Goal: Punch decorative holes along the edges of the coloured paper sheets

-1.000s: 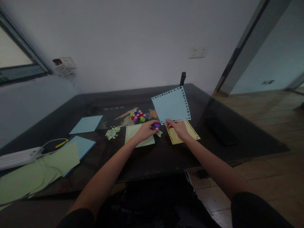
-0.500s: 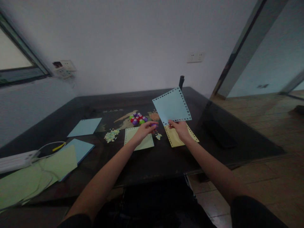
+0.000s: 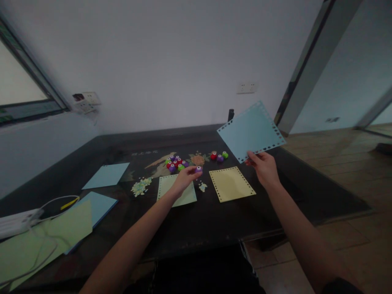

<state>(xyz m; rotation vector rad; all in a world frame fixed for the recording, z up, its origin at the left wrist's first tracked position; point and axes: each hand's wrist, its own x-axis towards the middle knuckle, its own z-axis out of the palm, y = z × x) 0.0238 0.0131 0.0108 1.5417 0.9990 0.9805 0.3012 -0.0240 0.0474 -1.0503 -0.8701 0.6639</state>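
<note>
My right hand (image 3: 263,168) pinches the lower corner of a light blue paper sheet (image 3: 251,131) with punched holes along its edges, held up in the air to the right of the table. My left hand (image 3: 186,179) is closed on a small purple paper punch (image 3: 199,169) just above a pale green punched sheet (image 3: 176,190) on the dark table (image 3: 214,220). A yellow punched sheet (image 3: 231,183) lies flat between my hands. Bits of punched paper (image 3: 202,187) lie beside the green sheet.
A cluster of several small coloured punches (image 3: 176,162) and three more (image 3: 219,156) sit further back. A pile of confetti (image 3: 139,186), blue sheets (image 3: 105,175), green sheets (image 3: 45,234), a white power strip (image 3: 15,218) and cables lie at the left.
My right hand has swung the blue sheet up and to the right, uncovering the yellow sheet and three punches behind it. My left hand stays on the purple punch. The camera tilted slightly.
</note>
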